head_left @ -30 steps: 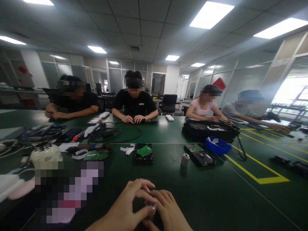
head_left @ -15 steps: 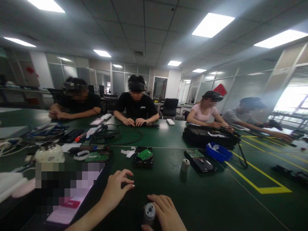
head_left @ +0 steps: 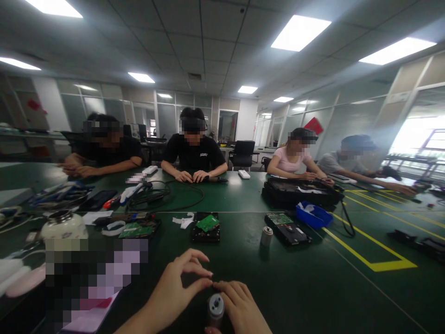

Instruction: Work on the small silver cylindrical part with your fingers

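Your left hand (head_left: 181,287) is hovering half open, holding nothing, just beside the metal cylinder (head_left: 216,307), which is pointing its holed end upward; your right hand (head_left: 240,304) is curling around the cylinder's right side. Farther right, a second cylinder (head_left: 266,236) is standing upright on the tabletop (head_left: 313,287) near a black drive (head_left: 291,230)

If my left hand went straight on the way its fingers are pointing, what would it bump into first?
Probably your right hand, just ahead of the left hand and right by the metal cylinder. Depth is hard to judge here, so it might pass over.
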Tool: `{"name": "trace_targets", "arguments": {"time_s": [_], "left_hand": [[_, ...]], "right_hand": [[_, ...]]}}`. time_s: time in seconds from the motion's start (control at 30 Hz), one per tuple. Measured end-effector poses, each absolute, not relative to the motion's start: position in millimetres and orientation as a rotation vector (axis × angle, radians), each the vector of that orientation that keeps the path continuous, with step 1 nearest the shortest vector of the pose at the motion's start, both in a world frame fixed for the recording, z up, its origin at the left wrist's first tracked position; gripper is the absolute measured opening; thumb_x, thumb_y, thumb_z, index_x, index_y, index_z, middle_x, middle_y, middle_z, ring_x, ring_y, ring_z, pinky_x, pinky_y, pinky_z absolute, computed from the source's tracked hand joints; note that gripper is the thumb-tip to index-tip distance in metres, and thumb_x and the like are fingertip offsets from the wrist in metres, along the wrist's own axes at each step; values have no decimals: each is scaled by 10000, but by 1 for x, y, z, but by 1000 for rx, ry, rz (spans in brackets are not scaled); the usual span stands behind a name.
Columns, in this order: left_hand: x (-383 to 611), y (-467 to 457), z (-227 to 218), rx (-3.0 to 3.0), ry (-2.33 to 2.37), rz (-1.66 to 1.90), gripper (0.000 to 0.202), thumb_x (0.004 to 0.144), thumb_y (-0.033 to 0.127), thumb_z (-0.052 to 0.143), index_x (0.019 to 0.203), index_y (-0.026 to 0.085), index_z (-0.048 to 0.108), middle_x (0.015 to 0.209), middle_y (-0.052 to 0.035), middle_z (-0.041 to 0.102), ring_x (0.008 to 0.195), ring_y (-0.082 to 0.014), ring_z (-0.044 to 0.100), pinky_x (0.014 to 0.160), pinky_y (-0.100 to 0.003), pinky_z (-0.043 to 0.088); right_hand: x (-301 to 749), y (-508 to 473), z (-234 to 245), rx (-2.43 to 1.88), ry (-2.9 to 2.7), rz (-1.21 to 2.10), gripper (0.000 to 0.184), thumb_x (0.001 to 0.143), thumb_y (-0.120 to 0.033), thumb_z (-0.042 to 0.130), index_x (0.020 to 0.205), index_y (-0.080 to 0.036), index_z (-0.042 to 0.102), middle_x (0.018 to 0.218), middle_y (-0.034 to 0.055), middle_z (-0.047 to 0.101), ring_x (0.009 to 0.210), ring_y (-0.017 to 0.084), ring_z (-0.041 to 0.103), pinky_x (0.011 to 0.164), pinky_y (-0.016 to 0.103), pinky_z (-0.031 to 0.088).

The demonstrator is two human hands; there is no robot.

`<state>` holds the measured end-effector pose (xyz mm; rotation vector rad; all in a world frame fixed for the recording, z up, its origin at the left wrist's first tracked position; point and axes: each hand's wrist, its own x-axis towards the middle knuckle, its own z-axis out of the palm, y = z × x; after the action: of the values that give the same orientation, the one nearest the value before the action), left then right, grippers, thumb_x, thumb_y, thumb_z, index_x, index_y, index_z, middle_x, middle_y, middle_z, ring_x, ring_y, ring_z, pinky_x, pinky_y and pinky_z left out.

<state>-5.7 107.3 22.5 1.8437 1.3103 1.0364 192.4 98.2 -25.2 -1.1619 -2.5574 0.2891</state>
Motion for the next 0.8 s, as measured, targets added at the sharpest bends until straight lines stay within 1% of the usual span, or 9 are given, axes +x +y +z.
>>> {"name": "trace_targets", "arguments": {"time_s": [0.03,0.17,0.33,0.53,0.6,0.67,0.7,0.77,0.8], "left_hand": [[-1,100,27,1872,1267,997,86,737,258,689,817,227,688,989,-36,714,965,-225,628,880,-329,448],[8,85,36,1957,1242,925,116,704,172,700,781,254,728,1012,-20,687,985,-237,603,902,-365,438],[6,85,37,1990,1199,875,132,741,167,659,810,256,725,1025,-24,681,994,-239,599,909,-381,432],[0,83,39,1929,1067,750,406,637,143,741,1020,261,682,1274,-49,570,1185,-260,497,1036,-421,331],[-3,85,43,1897,1067,735,341,633,170,756,961,244,695,1300,-48,550,1186,-251,495,1039,-405,327],[-6,88,48,1882,1069,737,202,649,217,758,843,212,706,1271,-57,574,1107,-234,550,998,-371,369],[-7,90,51,1880,1075,740,182,660,238,753,831,202,701,1202,-64,620,1040,-221,584,966,-354,394],[-9,93,55,1884,1106,743,279,679,256,742,944,203,678,997,-51,704,939,-203,620,936,-345,409],[-9,94,56,1889,1128,747,354,679,255,742,1019,211,655,939,-38,717,946,-207,619,947,-353,400]], "right_hand": [[192,97,-24,-1155,-2551,292,495,755,-527,648,1123,-199,607,1246,75,598,1105,260,538,964,372,398],[192,95,-21,-1148,-2534,315,500,767,-505,637,1162,-201,595,1238,72,602,1099,255,537,957,374,404],[193,97,-27,-1136,-2528,308,502,765,-508,639,1168,-213,589,1252,68,592,1103,252,536,964,381,397],[192,98,-27,-1140,-2531,331,499,770,-472,626,1175,-182,588,1225,99,606,1100,269,536,955,403,402],[192,97,-24,-1135,-2540,337,482,780,-465,615,1170,-183,593,1243,97,596,1116,268,528,967,402,394],[192,95,-20,-1145,-2546,358,462,779,-474,619,1144,-192,608,1252,88,592,1124,265,526,975,398,388],[192,94,-18,-1158,-2544,367,450,774,-481,626,1122,-197,617,1253,84,593,1126,264,526,979,396,385],[192,93,-15,-1182,-2533,374,430,765,-490,638,1085,-204,629,1260,74,590,1136,262,520,989,390,375],[192,92,-14,-1189,-2529,377,425,762,-489,643,1079,-207,630,1263,69,588,1138,259,519,992,384,372]]}}
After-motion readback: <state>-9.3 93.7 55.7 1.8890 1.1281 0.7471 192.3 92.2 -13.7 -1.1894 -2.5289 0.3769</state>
